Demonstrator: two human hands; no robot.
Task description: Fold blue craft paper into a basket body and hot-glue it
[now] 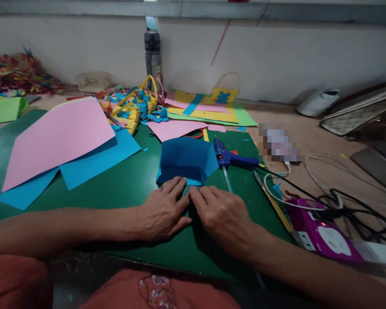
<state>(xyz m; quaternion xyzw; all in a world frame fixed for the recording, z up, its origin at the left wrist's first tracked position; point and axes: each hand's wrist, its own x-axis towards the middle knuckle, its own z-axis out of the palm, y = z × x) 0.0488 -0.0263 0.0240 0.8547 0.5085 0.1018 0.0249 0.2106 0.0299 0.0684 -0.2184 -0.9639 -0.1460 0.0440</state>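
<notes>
A sheet of blue paper [187,156] lies in front of me on a green board [128,227], its near edge folded up into a narrow strip. My left hand [165,208] rests palm down at that edge, fingers stretched out and fingertips pressing on the fold. Curled fingers of my right hand [220,210] are pressed together against the same near edge, to the right of the left hand; the fingertips partly hide the edge. Just right of the paper, a blue glue gun [233,158] lies on its side with a clear glue stick [227,179] beneath it.
Pink sheets [62,139] overlap blue sheets [99,161] at left. Small yellow paper baskets [128,116] and coloured sheets [206,109] stand behind. At right are a purple power strip [324,231], tangled cables, a phone [280,146] and a white container [318,103].
</notes>
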